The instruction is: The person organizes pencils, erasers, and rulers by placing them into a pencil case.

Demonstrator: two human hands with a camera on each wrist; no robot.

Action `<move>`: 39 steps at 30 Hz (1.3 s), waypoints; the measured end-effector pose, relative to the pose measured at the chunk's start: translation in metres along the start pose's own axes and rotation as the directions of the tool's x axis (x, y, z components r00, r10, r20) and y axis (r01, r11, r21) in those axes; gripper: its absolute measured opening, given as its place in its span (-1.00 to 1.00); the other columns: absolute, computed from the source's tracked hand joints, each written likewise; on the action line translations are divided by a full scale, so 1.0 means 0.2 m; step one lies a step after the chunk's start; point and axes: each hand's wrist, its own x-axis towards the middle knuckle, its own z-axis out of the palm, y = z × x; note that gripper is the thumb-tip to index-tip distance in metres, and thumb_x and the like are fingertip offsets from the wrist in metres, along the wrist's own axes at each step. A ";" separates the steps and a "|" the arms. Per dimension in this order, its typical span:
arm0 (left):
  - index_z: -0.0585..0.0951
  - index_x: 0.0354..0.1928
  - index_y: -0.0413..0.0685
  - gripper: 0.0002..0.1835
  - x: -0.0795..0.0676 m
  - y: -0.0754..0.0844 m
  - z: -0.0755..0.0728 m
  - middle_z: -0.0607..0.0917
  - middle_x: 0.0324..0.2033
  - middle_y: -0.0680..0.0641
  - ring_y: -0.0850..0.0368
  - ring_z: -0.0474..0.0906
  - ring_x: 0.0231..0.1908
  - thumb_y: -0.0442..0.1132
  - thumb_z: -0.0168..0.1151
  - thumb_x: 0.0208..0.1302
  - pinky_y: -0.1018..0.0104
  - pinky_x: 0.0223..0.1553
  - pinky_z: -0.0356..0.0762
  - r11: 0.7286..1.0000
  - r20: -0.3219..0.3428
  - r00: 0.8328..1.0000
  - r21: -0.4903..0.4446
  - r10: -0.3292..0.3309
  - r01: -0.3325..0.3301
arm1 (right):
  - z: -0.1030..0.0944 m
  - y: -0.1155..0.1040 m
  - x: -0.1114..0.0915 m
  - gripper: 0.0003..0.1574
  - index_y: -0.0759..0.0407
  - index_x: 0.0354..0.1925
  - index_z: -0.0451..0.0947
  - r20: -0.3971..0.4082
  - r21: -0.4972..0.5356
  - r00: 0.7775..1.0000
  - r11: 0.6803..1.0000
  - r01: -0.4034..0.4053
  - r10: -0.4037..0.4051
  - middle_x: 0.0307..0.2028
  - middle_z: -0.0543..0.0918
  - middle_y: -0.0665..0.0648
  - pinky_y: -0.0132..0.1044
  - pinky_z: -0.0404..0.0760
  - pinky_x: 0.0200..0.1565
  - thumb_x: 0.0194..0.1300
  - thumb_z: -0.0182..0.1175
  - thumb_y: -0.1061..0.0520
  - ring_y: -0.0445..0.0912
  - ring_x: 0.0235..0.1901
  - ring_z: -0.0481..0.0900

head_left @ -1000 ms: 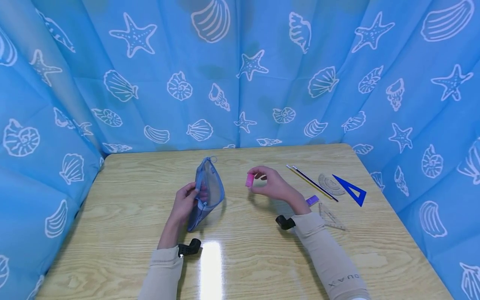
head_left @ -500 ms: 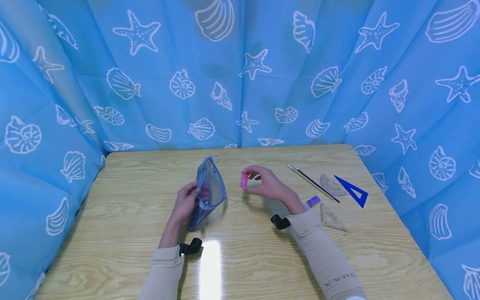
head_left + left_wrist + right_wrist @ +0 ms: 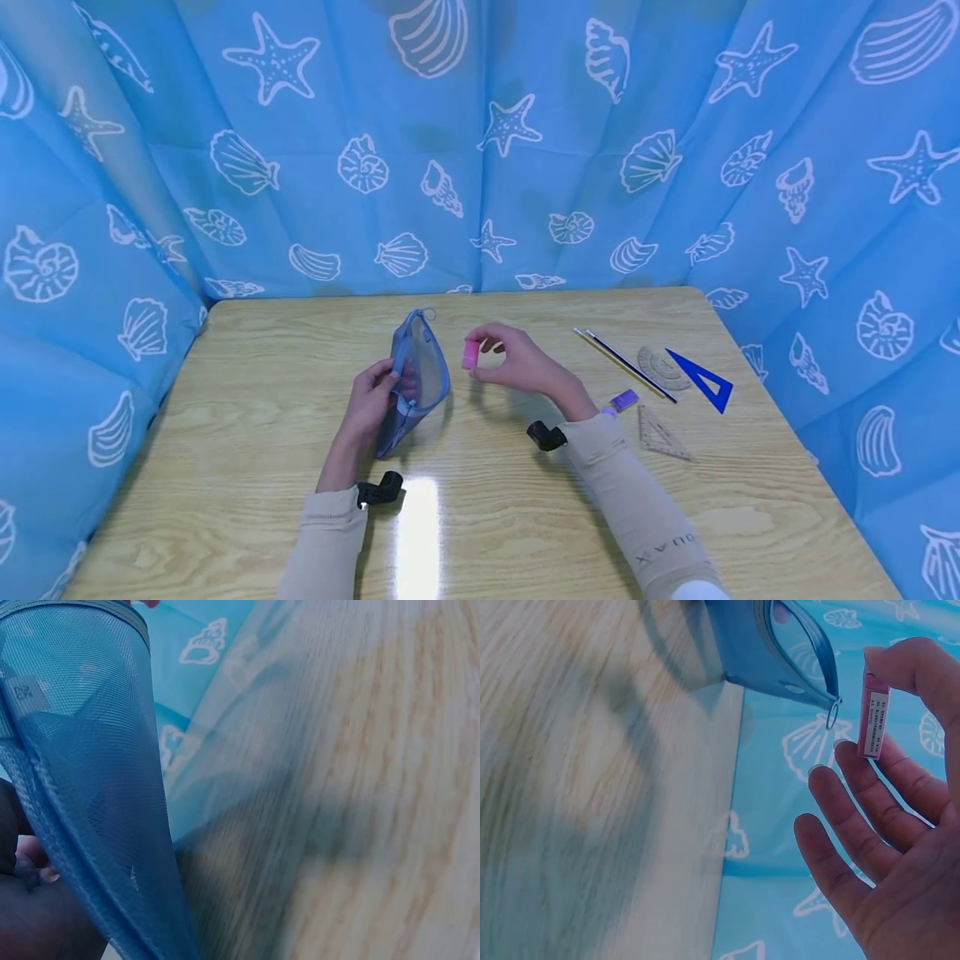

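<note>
In the head view my left hand (image 3: pixel 370 397) grips one side of a blue mesh zip pouch (image 3: pixel 427 375), whose mouth gapes toward the right. The pouch's mesh wall (image 3: pixel 112 772) fills the left part of the left wrist view. My right hand (image 3: pixel 521 362) pinches a small pink eraser (image 3: pixel 471 354) between thumb and fingertips, just right of the pouch. The right wrist view shows a white printed label on the eraser (image 3: pixel 874 720), with the other fingers spread below it. Behind the eraser there, the pouch (image 3: pixel 780 652) shows its zipper and a pull ring.
To the right on the wooden table (image 3: pixel 247 433) lie two pencils (image 3: pixel 626 365), a clear protractor (image 3: pixel 663 368), a blue set square (image 3: pixel 701 381), a clear set square (image 3: pixel 662 433) and a purple eraser (image 3: pixel 624 401). A blue shell-print curtain (image 3: pixel 480 192) hangs around the table's back and sides.
My right hand has moved left with the pink eraser, closer to the pouch's mouth. The left hand and pouch have stayed in place. More of the purple item by the right sleeve shows.
</note>
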 end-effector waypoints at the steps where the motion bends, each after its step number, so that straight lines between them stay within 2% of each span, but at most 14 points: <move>1: 0.45 0.22 -0.47 -0.66 0.00 0.00 0.00 0.68 -0.03 -0.24 0.22 0.68 -0.23 -0.44 -0.19 0.59 0.35 -0.12 0.68 1.000 -0.004 1.000 0.020 -0.003 0.003 | 0.00 -0.01 0.01 -0.45 0.24 0.13 0.56 0.005 -0.002 1.000 1.000 0.002 -0.002 -0.02 0.64 0.12 0.20 0.51 0.16 0.18 0.46 0.18 0.27 0.04 0.55; 5: 0.48 0.23 -0.40 -0.65 0.00 0.02 -0.01 0.64 0.08 -0.36 0.18 0.69 -0.18 -0.39 -0.19 0.60 0.33 -0.10 0.68 0.997 -0.013 1.000 0.082 -0.010 0.011 | 0.01 -0.04 0.03 -0.44 0.21 0.14 0.56 0.019 -0.028 1.000 1.000 0.010 -0.010 0.02 0.63 0.10 0.13 0.51 0.16 0.18 0.46 0.17 0.24 0.05 0.56; 8: 0.49 0.24 -0.38 -0.65 0.00 0.03 0.00 0.62 0.10 -0.39 0.18 0.69 -0.19 -0.38 -0.18 0.61 0.33 -0.10 0.67 0.996 -0.017 1.000 0.092 -0.007 0.009 | 0.01 -0.06 0.05 -0.45 0.21 0.13 0.57 0.024 -0.059 0.999 0.998 0.026 -0.025 0.02 0.63 0.08 0.03 0.53 0.14 0.18 0.46 0.16 0.18 0.03 0.57; 14: 0.47 0.24 -0.43 -0.65 0.00 0.03 0.00 0.66 0.05 -0.36 0.25 0.67 -0.26 -0.41 -0.17 0.60 0.40 -0.18 0.65 0.998 -0.020 1.000 0.068 0.002 0.000 | 0.03 -0.08 0.09 -0.48 0.22 0.10 0.58 0.052 -0.110 0.998 0.993 0.050 -0.045 0.02 0.63 0.11 0.03 0.54 0.13 0.17 0.45 0.17 0.12 0.00 0.57; 18: 0.46 0.24 -0.46 -0.65 0.00 0.03 0.00 0.65 0.04 -0.37 0.22 0.68 -0.26 -0.42 -0.17 0.59 0.39 -0.18 0.66 0.998 -0.014 1.000 0.061 0.008 -0.007 | 0.04 -0.11 0.10 -0.47 0.24 0.10 0.57 0.076 -0.171 0.995 0.983 0.072 -0.060 0.02 0.63 0.12 -0.09 0.56 0.11 0.18 0.44 0.17 0.05 -0.01 0.55; 21: 0.47 0.25 -0.43 -0.64 0.00 0.03 -0.01 0.65 0.06 -0.39 0.22 0.68 -0.24 -0.41 -0.18 0.59 0.38 -0.17 0.66 0.996 -0.018 1.000 0.091 0.008 -0.006 | 0.04 -0.14 0.11 -0.46 0.26 0.13 0.56 0.090 -0.216 0.993 0.972 0.091 -0.073 0.03 0.63 0.12 -0.16 0.57 0.10 0.20 0.44 0.16 -0.01 -0.01 0.54; 25: 0.48 0.25 -0.41 -0.64 0.00 0.04 -0.01 0.66 0.07 -0.37 0.26 0.67 -0.27 -0.40 -0.18 0.60 0.42 -0.21 0.62 0.993 -0.032 0.999 0.119 0.002 0.002 | 0.05 -0.17 0.12 -0.45 0.23 0.15 0.56 0.110 -0.255 0.992 0.963 0.089 -0.063 0.04 0.62 0.10 -0.15 0.57 0.13 0.22 0.43 0.14 -0.02 0.02 0.54; 31: 0.50 0.24 -0.37 -0.65 0.00 0.04 0.01 0.68 0.02 -0.31 0.28 0.66 -0.29 -0.40 -0.16 0.60 0.43 -0.24 0.58 0.994 -0.040 0.999 0.112 -0.009 0.014 | 0.06 -0.20 0.14 -0.49 0.21 0.12 0.59 0.136 -0.290 0.989 0.952 0.094 -0.056 -0.01 0.63 0.05 -0.19 0.57 0.13 0.23 0.43 0.11 -0.09 -0.01 0.54; 39: 0.49 0.26 -0.39 -0.64 0.01 0.05 0.01 0.65 0.06 -0.37 0.27 0.66 -0.29 -0.40 -0.15 0.59 0.44 -0.27 0.61 0.994 -0.026 1.000 0.108 0.001 0.002 | 0.08 -0.21 0.17 -0.52 0.13 0.08 0.60 0.146 -0.409 0.988 0.906 0.111 -0.056 -0.06 0.62 0.02 -0.23 0.59 0.05 0.20 0.42 0.08 -0.12 -0.06 0.55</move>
